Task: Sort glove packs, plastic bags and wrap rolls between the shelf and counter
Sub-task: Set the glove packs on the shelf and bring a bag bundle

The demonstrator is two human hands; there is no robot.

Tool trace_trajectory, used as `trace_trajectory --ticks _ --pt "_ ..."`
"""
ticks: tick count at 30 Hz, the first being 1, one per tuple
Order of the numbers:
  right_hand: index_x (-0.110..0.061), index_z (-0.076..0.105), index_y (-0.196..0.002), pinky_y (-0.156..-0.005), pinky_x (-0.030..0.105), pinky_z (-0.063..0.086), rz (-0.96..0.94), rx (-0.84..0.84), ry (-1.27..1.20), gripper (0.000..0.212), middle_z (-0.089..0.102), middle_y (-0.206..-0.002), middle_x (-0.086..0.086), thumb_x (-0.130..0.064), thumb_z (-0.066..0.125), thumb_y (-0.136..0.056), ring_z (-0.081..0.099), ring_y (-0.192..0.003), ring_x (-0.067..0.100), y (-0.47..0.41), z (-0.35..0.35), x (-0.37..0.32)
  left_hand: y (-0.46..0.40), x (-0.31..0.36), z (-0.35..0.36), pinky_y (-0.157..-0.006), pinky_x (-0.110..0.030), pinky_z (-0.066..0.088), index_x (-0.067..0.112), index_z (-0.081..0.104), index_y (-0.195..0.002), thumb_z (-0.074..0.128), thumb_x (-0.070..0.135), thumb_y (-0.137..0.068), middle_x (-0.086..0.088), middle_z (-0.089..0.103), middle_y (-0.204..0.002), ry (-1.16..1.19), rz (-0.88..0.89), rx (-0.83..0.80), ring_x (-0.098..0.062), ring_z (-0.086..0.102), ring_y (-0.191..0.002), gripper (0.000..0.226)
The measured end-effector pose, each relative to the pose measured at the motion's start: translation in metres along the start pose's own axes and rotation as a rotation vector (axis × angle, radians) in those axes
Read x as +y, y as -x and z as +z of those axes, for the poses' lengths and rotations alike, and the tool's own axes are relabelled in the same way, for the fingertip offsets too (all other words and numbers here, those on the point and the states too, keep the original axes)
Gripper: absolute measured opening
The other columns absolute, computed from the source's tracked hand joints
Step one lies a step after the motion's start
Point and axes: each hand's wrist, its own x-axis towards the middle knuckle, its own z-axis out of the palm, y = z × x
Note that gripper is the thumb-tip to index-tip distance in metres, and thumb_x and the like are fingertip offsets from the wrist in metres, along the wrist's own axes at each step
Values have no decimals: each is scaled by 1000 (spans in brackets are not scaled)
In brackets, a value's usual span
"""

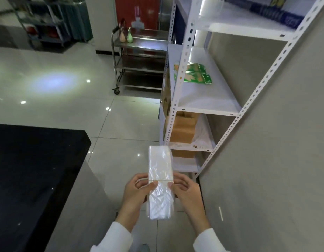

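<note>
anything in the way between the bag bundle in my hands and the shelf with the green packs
Nothing visible blocks it. The bundle of plastic bags is held by the left hand and right hand over open floor, and the shelf board is bare in front of the green glove packs. Only the white corner post edges the opening.

Glossy pale floor tiles (70, 99) fill the middle of the room and mirror small ceiling lights and one soft bluish glare. A plain grey wall (277, 142) runs along the right side, with a white slotted-steel shelf unit (177, 91) standing against it. At near left lies a dark, black-topped surface (30, 170) with a grey side panel. Farther back stands a stainless steel trolley (139, 60) on castors, a red panel (137, 11) behind it. At far left a metal rack (43, 20) stands near a green curtain (75, 17).
</note>
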Motion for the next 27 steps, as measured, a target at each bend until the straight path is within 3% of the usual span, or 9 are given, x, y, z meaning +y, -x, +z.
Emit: trace_trajectory --ticks 7,13,20,23,27 --pt "-21 75 -112 -82 27 62 -46 -67 23 33 81 -97 1 2 77 -88 76 -90 19 -104 56 -43 -85 56 -14 -72 -36 63 8 71 -110 79 -6 -82 -13 80 -101 68 28 51 -30 78 -91 32" --pt "-14 74 -117 -86 32 61 -56 -125 22 33 80 -99 6 3 77 -88 75 -94 24 -201 97 -66 -163 96 -20 -81 -44 62 10 74 -107 77 -6 -84 -11 80 -100 81 74 140 -29 77 -91 28" --pt "-25 75 -112 -75 17 59 -54 -193 36 32 80 -97 -9 -5 81 -87 76 -88 7 -330 145 -106 -277 155 -18 -68 -29 60 13 77 -102 78 -1 -85 -12 79 -98 115 101 236 -24 77 -86 22" --pt "-28 74 -111 -74 16 58 -88 -229 68 30 80 -98 -9 -9 81 -88 76 -87 7 -381 171 -130 -323 185 -19 -70 -31 61 11 76 -106 79 2 -85 -13 79 -99 131 101 275 -27 77 -90 23" --pt "-24 74 -105 -73 19 59 -111 -258 68 32 80 -93 -2 3 78 -88 75 -82 7 -442 205 -154 -377 222 -29 -76 -33 63 12 77 -105 80 4 -85 -14 79 -101 146 106 290 -28 77 -93 22"
